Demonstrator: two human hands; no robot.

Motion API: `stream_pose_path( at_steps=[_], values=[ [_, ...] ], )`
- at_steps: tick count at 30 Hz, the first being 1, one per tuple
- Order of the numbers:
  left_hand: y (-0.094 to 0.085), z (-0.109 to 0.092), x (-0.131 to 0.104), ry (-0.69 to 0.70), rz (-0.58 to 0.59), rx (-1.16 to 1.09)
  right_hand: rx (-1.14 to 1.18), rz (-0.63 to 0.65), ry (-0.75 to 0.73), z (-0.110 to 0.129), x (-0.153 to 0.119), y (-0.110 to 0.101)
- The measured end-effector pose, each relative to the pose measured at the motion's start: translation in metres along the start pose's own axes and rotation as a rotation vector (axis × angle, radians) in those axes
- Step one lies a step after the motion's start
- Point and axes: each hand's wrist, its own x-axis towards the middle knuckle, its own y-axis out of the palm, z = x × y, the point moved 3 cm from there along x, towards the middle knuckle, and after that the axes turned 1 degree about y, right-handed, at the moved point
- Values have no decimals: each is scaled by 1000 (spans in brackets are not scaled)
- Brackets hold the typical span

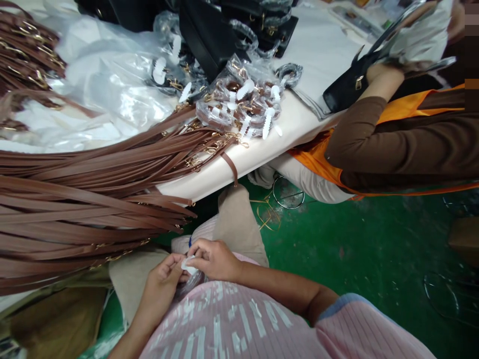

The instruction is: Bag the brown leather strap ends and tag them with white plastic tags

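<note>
Close to my body, both hands meet over a small plastic-wrapped bundle (193,282) with a white tag (189,267) on it. My left hand (163,278) is closed, its thumb and fingers gripping the bundle from the left side. From the right, my right hand (216,259) pinches at the white tag. What lies inside the wrap is mostly hidden by my fingers and shirt. On the table ahead, wrapped brown strap coils (243,102) with similar white tags lie in a pile. Long brown straps (112,167) with gold clasps spread out left of my hands.
Black bags (213,37) and clear plastic sheeting (108,75) lie on the white table (202,182). At right, a co-worker in a brown sleeve (357,127) handles a black bag (340,89). A metal ring-shaped stool part (288,205) stands over the green floor (337,239).
</note>
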Motion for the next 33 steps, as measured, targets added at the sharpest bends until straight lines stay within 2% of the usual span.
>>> stream_pose_path(
  at_steps=[3,8,11,13,16,21,23,26,30,33],
  values=[
    [3,-2,-1,-3,16,-17,46,35,-9,-1,1,1],
    [6,5,-1,-65,119,-140,281,116,-100,-1,7,-1],
    [7,9,0,-103,151,-228,299,129,-142,-3,11,-7],
    [9,10,2,-131,159,-270,321,184,-103,-6,12,-10],
    [11,13,5,-167,152,-313,344,347,-5,-11,14,-15],
    [10,22,13,-155,95,-365,375,560,159,-20,13,-20],
    [9,23,12,-133,68,-375,406,555,178,-24,12,-19],
    [6,19,5,-67,25,-368,455,464,164,-30,10,-16],
    [3,13,-1,-13,4,-226,477,410,171,-35,7,-10],
    [3,16,3,10,-49,-150,463,347,132,-33,7,-10]
  ],
)
